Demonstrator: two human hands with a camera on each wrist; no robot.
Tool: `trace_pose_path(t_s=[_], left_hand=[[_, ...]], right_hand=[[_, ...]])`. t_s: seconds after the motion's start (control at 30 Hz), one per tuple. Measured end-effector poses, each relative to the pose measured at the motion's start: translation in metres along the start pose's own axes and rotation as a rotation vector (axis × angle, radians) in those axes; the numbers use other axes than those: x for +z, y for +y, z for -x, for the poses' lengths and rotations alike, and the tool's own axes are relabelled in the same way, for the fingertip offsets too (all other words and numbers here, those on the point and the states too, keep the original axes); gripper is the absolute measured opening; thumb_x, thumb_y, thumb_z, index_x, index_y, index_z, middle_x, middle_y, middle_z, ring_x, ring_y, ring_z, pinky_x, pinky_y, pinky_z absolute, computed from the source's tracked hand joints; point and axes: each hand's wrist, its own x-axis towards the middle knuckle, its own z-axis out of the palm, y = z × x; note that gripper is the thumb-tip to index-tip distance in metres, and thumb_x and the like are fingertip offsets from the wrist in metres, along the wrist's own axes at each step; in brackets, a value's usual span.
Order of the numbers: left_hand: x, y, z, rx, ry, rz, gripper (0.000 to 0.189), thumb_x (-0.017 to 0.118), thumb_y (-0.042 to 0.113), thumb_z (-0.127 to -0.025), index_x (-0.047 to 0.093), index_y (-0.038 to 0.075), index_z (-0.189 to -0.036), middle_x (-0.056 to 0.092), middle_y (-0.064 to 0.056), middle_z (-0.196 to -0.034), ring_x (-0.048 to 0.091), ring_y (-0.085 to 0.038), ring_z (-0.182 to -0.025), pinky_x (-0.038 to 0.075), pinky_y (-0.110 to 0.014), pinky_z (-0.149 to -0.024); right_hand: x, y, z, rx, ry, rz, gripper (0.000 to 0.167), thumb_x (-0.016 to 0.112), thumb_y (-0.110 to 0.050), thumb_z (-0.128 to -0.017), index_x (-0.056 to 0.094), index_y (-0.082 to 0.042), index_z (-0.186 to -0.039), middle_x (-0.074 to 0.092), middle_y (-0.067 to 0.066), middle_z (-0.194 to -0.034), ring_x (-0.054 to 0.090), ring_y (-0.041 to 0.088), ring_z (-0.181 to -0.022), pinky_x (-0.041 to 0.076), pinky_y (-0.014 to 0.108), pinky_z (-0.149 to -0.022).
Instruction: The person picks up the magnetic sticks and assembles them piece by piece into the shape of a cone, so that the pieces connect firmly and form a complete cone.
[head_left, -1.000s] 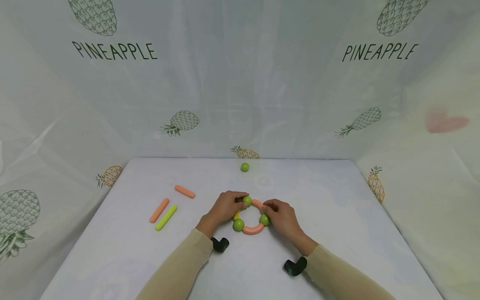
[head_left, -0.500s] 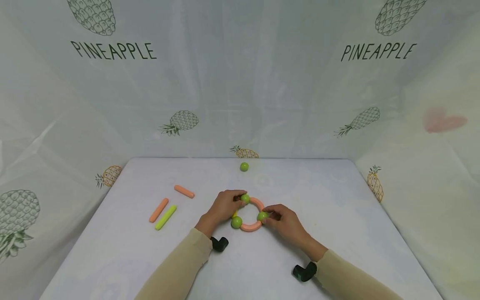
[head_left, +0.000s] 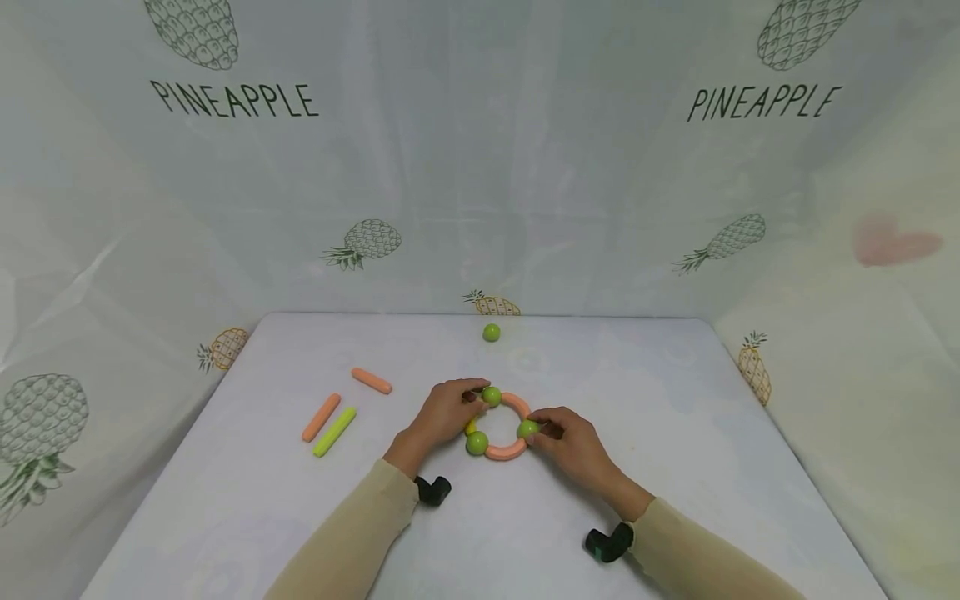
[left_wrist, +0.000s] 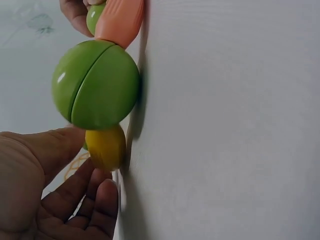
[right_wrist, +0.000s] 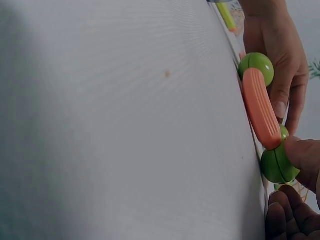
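Note:
A ring of green toy balls and curved toy rods lies on the white table. Two orange curved rods, upper (head_left: 517, 404) and lower (head_left: 506, 452), and a yellow curved rod (head_left: 470, 427) join the balls. My left hand (head_left: 447, 411) pinches the far green ball (head_left: 492, 396) between thumb and fingers. At the ring's right side, my right hand (head_left: 573, 447) grips another green ball (head_left: 528, 429). The near-left green ball (left_wrist: 95, 85), large in the left wrist view, is touched by the orange and yellow rods; its seam shows. Fingers partly hide the yellow rod from the head camera.
One loose green ball (head_left: 491, 332) sits near the table's back edge. To the left lie two straight orange rods, one farther back (head_left: 371, 381) and one nearer (head_left: 321, 417), plus a yellow-green rod (head_left: 334, 432). A pineapple-print curtain (head_left: 480, 167) hangs behind.
My right hand has shifted from the upper orange rod's end to the right green ball and drawn back slightly. My left hand stays at the far ball.

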Motion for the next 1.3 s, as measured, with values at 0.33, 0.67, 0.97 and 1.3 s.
trace_pose_path(t_s=[0.33, 0.67, 0.97, 1.3], left_hand=[[-0.021, -0.015, 0.021, -0.005, 0.082, -0.017, 0.04, 0.076, 0.029, -0.099, 0.07, 0.024, -0.139, 0.07, 0.001, -0.135, 0.067, -0.021, -0.116, 0.056, -0.043, -0.097], [-0.078, -0.034, 0.063, -0.065, 0.19, 0.033, 0.038, 0.077, 0.029, -0.098, 0.072, 0.021, -0.135, 0.071, -0.006, -0.131, 0.065, -0.024, -0.108, 0.056, -0.041, -0.09], [-0.122, -0.072, 0.109, -0.112, 0.26, -0.039, 0.036, 0.075, 0.023, -0.1, 0.071, 0.011, -0.134, 0.072, -0.013, -0.127, 0.065, -0.028, -0.11, 0.054, -0.042, -0.091], [-0.131, -0.099, 0.141, -0.279, 0.249, -0.084, 0.046, 0.076, 0.022, -0.099, 0.066, 0.005, -0.141, 0.07, -0.021, -0.136, 0.066, -0.039, -0.122, 0.055, -0.054, -0.098]], right_hand=[[0.001, 0.004, 0.0, 0.0, 0.013, -0.012, 0.03, 0.085, -0.02, -0.091, 0.077, -0.021, -0.12, 0.07, -0.004, -0.105, 0.063, 0.012, -0.09, 0.053, 0.027, -0.08], [0.002, 0.004, -0.001, 0.001, 0.017, -0.011, 0.031, 0.085, -0.018, -0.09, 0.077, -0.022, -0.119, 0.07, -0.005, -0.104, 0.063, 0.012, -0.089, 0.053, 0.027, -0.078], [0.004, 0.006, -0.002, -0.004, 0.014, -0.005, 0.03, 0.085, -0.02, -0.091, 0.077, -0.021, -0.12, 0.07, -0.004, -0.106, 0.063, 0.011, -0.089, 0.053, 0.026, -0.079], [0.001, 0.006, -0.003, -0.003, 0.005, -0.001, 0.031, 0.084, -0.021, -0.093, 0.076, -0.021, -0.122, 0.07, -0.004, -0.107, 0.062, 0.011, -0.09, 0.052, 0.026, -0.079]])
